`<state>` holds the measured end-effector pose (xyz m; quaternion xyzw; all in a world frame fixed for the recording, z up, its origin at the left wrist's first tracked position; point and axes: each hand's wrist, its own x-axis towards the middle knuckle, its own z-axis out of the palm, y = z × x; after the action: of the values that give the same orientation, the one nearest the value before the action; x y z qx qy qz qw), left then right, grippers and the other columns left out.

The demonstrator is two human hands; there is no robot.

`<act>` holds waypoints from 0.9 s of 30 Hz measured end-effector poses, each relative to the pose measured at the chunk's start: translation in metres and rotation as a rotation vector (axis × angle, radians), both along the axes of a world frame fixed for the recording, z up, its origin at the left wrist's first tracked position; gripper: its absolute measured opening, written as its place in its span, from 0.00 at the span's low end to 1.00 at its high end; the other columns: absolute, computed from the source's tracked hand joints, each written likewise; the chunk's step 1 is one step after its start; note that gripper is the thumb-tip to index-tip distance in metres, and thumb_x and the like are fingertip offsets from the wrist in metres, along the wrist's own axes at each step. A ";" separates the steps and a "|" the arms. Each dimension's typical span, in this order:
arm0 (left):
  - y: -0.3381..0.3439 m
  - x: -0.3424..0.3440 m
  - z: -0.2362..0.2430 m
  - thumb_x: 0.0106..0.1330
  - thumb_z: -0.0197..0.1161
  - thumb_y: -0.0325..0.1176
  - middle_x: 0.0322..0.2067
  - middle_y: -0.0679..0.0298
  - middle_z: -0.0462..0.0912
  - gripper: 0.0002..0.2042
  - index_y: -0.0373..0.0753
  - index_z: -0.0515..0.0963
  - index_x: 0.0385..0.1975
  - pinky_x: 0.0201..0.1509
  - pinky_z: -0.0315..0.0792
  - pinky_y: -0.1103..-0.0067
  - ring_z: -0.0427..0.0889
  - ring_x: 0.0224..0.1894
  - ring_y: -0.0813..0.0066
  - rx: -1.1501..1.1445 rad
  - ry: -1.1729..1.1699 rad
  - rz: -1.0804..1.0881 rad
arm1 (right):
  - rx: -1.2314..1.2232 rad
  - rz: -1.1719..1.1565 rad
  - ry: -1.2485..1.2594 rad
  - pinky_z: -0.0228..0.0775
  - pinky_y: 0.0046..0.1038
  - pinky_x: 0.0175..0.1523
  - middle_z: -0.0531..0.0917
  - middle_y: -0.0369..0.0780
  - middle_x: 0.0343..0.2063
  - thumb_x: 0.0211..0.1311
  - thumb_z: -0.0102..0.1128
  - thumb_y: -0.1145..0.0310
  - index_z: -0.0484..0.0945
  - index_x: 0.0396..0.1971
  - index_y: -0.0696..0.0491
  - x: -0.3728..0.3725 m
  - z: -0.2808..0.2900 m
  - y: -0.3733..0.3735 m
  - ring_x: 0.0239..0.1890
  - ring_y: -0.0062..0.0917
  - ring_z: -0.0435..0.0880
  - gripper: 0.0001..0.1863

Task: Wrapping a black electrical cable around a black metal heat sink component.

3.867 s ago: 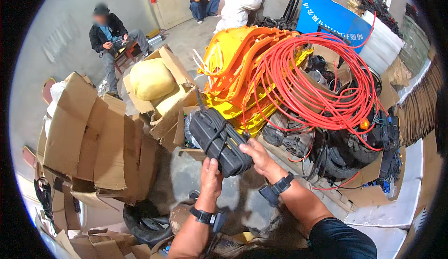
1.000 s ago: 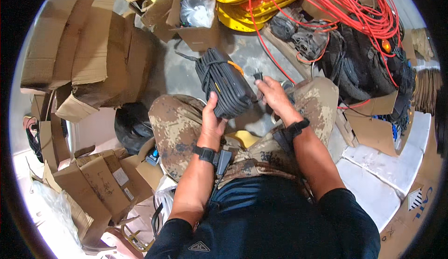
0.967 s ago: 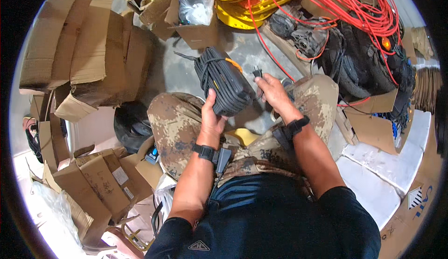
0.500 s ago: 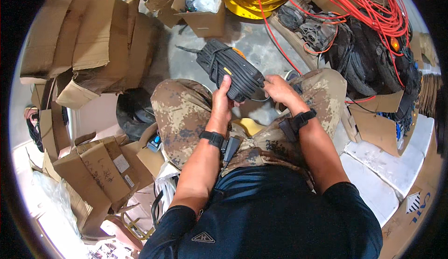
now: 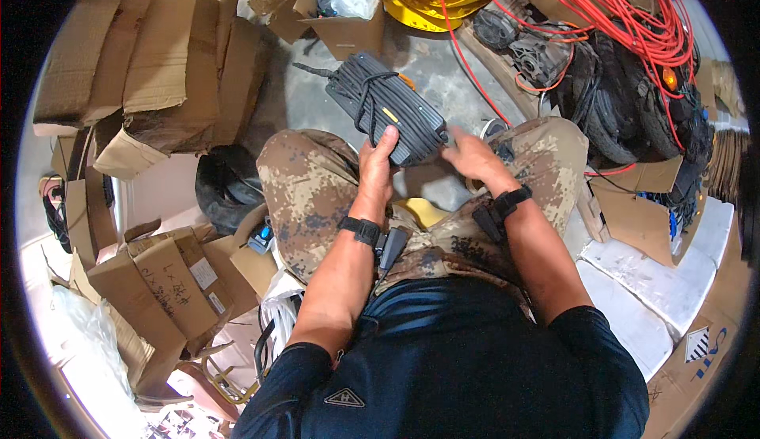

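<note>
A bundle of black cable (image 5: 384, 106) is wound in long, tight turns, with a strand tied across its middle and small orange and yellow patches showing. One loose cable end sticks out at its far left. My left hand (image 5: 378, 160) grips the near side of the bundle, thumb lying on top; its other fingers are hidden underneath. My right hand (image 5: 473, 158) is beside the bundle's right end. Motion smears its fingertips, so I cannot tell whether they touch or pinch the cable there.
Beneath the bundle are grey floor and my camouflage-clad knees (image 5: 305, 193). Cardboard boxes (image 5: 158, 51) stand at left, with a black tyre-like thing (image 5: 228, 190) nearby. Yellow plastic parts (image 5: 419, 11), a coil of red cable (image 5: 633, 19) and machine parts (image 5: 534, 55) lie at far right.
The bundle has turned slightly and risen in view. A thin cable loop seen under its right end no longer shows. My right hand has shifted a little, its fingertips now blurred.
</note>
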<state>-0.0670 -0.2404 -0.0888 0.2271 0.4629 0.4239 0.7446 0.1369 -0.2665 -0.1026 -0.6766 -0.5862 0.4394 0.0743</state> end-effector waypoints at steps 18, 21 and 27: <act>-0.004 0.005 0.009 0.54 0.72 0.41 0.50 0.59 0.76 0.35 0.30 0.63 0.57 0.57 0.68 0.74 0.74 0.53 0.70 0.192 0.022 -0.249 | 0.076 -0.515 0.980 0.66 0.27 0.58 0.74 0.45 0.52 0.50 0.73 0.64 0.55 0.65 0.60 -0.001 0.027 0.008 0.53 0.27 0.74 0.46; 0.006 -0.006 -0.001 0.57 0.67 0.50 0.50 0.63 0.75 0.36 0.34 0.63 0.58 0.54 0.69 0.75 0.73 0.51 0.72 0.003 -0.123 -0.034 | 0.055 -0.510 1.038 0.62 0.28 0.61 0.72 0.45 0.56 0.47 0.74 0.60 0.56 0.66 0.58 0.001 0.037 0.009 0.56 0.28 0.72 0.48; 0.015 -0.008 0.017 0.50 0.70 0.36 0.46 0.63 0.79 0.30 0.34 0.69 0.54 0.54 0.71 0.74 0.77 0.49 0.69 0.152 -0.050 -0.084 | 0.068 -0.300 0.979 0.62 0.31 0.61 0.73 0.50 0.52 0.43 0.76 0.66 0.56 0.66 0.54 0.005 0.032 0.007 0.55 0.32 0.72 0.49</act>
<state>-0.0752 -0.2252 -0.0717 0.2915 0.4009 0.4318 0.7536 0.1417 -0.2596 -0.0703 -0.4657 -0.3931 0.6697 0.4244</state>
